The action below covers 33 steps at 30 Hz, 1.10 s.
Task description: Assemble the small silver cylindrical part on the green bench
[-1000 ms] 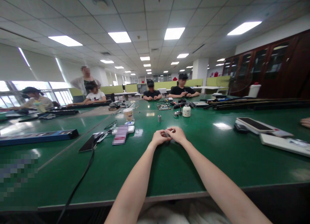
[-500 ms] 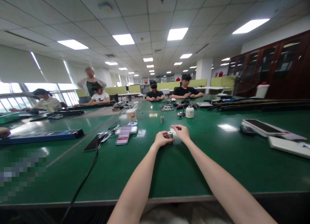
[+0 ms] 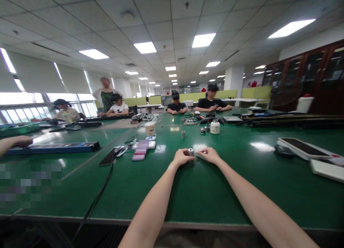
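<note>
One metal cylinder (image 3: pixel 190 152) is clamped by the left hand's (image 3: pixel 180 158) fingers, inward of the table's (image 3: pixel 209 205) near edge; beside it, the right hand's (image 3: pixel 212 156) fingers are together, contents unclear. Another cylinder (image 3: pixel 183 134) stands farther in, untouched; how much is finished cannot be told.

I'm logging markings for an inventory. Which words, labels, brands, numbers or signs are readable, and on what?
No text is readable.
Cup: print too blurred.
White jar: marks too small.
Purple-and-white item: pixelated.
Metal cylinder at the left hand: nothing legible.
</note>
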Available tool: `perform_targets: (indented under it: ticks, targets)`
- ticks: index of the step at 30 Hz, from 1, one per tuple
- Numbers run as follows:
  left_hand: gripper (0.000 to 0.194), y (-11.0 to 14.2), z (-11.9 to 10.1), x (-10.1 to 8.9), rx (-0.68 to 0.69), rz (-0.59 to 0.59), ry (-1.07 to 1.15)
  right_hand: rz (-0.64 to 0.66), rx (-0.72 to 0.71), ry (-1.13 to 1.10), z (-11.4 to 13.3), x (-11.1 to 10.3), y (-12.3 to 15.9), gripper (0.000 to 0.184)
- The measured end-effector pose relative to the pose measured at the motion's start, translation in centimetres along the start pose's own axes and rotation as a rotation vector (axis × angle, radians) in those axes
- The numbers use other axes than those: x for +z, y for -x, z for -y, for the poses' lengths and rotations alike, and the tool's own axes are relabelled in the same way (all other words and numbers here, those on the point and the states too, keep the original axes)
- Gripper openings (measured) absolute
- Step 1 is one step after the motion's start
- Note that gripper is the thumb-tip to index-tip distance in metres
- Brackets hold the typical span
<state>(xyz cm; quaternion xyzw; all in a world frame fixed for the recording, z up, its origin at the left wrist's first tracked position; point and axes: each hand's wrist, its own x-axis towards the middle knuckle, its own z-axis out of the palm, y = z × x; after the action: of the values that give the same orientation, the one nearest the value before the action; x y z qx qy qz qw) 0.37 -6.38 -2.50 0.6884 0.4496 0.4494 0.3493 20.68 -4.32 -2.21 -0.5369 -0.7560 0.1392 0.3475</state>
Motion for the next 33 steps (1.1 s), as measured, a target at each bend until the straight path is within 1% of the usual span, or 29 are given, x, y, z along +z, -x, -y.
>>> perform_targets:
  ticks: [4,7,11,18,25,28,31,33]
  targets:
    - [0.041,-0.1,-0.4,0.0,-0.026,0.015,0.029,0.028,-0.029,-0.054,-0.3,0.2,0.3,0.026]
    - [0.038,-0.2,-0.5,-0.1,-0.045,0.026,0.05,0.0,-0.033,-0.055,-0.2,0.3,0.4,0.023]
    - [0.036,-0.3,-0.4,0.0,-0.072,0.018,0.031,-0.042,-0.051,-0.001,-0.1,0.3,0.4,0.023]
    - [0.038,-0.5,0.0,-0.1,-0.064,0.012,-0.004,-0.057,-0.081,0.144,-0.2,0.6,0.3,0.024]
    - [0.038,-0.5,0.2,0.0,-0.034,0.003,-0.013,-0.068,-0.059,0.124,-0.4,0.6,0.4,0.021]
    - [0.039,-0.5,0.2,0.1,-0.029,0.001,-0.01,-0.087,-0.029,0.051,0.1,0.5,0.4,0.022]
    - [0.039,-0.3,0.0,0.0,-0.021,0.006,-0.005,-0.145,0.001,-0.143,1.4,0.5,0.2,0.026]
    - [0.038,-0.2,-0.1,-0.2,-0.02,0.034,-0.008,-0.161,-0.029,-0.283,2.7,0.8,0.1,0.029]
